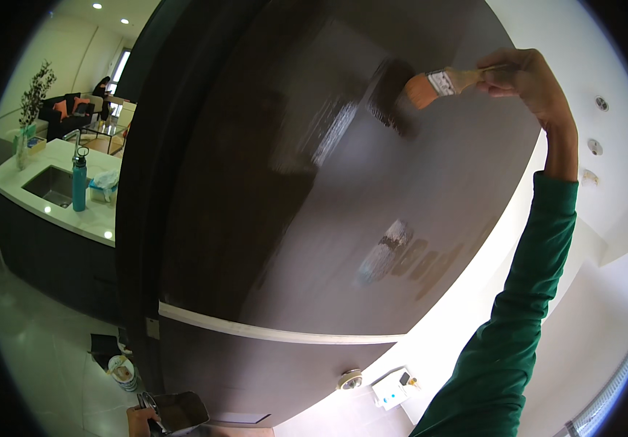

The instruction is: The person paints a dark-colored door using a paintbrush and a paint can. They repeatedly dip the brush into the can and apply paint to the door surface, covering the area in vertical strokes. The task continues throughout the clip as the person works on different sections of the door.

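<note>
My right hand (pixel 521 80) is raised at the upper right, its fingers closed round the wooden handle of a flat paintbrush (pixel 423 89). The orange bristles point left, at or close to a dark, wet-looking patch on the brown door (pixel 343 233); whether they touch I cannot tell. Shiny streaks and whitish smears mark the door's surface. At the bottom left, my left hand (pixel 141 421) grips the side of a dark open container (pixel 180 413). Most of that hand is cut off by the picture's lower edge.
A white strip (pixel 270 332) crosses the door above a round knob (pixel 350 379). On the floor stands a smeared tub (pixel 122 371). To the left, a kitchen island (pixel 55 218) carries a sink (pixel 50 186) and a teal bottle (pixel 79 182). Farther back are a dark sofa (pixel 59 124) and a person (pixel 100 89).
</note>
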### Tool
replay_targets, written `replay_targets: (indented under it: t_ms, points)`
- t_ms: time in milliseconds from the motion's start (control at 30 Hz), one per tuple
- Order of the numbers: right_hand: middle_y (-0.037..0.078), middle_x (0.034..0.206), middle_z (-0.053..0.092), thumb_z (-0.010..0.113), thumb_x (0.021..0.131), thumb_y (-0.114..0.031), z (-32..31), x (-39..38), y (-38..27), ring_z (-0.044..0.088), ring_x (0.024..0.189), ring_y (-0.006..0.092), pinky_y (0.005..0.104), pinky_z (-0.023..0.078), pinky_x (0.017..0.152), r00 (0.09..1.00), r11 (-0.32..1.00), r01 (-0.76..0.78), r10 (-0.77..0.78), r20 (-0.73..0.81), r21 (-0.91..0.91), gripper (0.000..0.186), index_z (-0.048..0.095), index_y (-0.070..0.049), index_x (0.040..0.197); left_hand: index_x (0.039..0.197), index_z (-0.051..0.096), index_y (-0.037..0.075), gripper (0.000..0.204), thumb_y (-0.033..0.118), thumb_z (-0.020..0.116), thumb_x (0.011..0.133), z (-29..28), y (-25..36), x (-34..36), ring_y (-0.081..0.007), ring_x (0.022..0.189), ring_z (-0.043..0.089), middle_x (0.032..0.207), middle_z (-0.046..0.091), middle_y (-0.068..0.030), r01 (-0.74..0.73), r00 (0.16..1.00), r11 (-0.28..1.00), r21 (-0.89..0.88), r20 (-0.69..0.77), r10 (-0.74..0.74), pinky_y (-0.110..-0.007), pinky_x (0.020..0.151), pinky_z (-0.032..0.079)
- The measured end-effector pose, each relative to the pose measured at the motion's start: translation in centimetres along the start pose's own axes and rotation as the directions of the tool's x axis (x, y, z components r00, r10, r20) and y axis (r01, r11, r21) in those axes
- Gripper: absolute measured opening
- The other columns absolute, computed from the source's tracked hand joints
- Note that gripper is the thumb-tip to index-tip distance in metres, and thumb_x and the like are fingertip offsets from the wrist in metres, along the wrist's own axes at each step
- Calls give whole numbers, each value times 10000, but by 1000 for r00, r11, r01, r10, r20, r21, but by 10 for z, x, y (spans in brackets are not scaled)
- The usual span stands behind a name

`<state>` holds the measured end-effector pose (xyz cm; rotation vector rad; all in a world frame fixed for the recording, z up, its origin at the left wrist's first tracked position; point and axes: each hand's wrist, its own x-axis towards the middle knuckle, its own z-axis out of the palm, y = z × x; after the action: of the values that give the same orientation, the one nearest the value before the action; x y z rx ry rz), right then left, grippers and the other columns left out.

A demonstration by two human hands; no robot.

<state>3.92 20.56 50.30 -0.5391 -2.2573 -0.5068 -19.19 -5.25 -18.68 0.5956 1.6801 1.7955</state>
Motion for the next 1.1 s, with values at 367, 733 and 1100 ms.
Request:
replay_targets:
  t_ms: [367, 733, 1100]
  points:
    - [149, 940, 697, 600, 831, -75, -53, 61, 22, 692, 821, 188, 271, 561, 792, 978, 993, 71, -88, -191, -94, 281, 663, 71, 1063, 665, 494, 85, 338, 266, 444, 947, -1, -15, 10, -97, 518, 373, 592, 465, 13, -161, 987, 985, 68, 37, 159, -294, 486, 322]
    - [65, 869, 730, 616, 833, -239, -63, 109, 38, 689, 820, 219, 335, 521, 808, 618, 854, -121, -334, -711, -506, 298, 720, -165, 1101, 608, 488, 75, 404, 287, 434, 947, 4, -14, 7, -92, 501, 379, 555, 463, 5, -112, 992, 992, -57, -56, 109, -292, 474, 290]
    - [168, 872, 700, 523, 817, -141, -19, 146, 32, 672, 796, 344, 396, 534, 774, 494, 847, -2, -462, -737, -532, 336, 708, -145, 1098, 602, 482, 103, 399, 304, 476, 946, -11, -31, 4, -92, 481, 385, 562, 471, 22, 68, 995, 984, -165, -57, -78, -284, 448, 292]
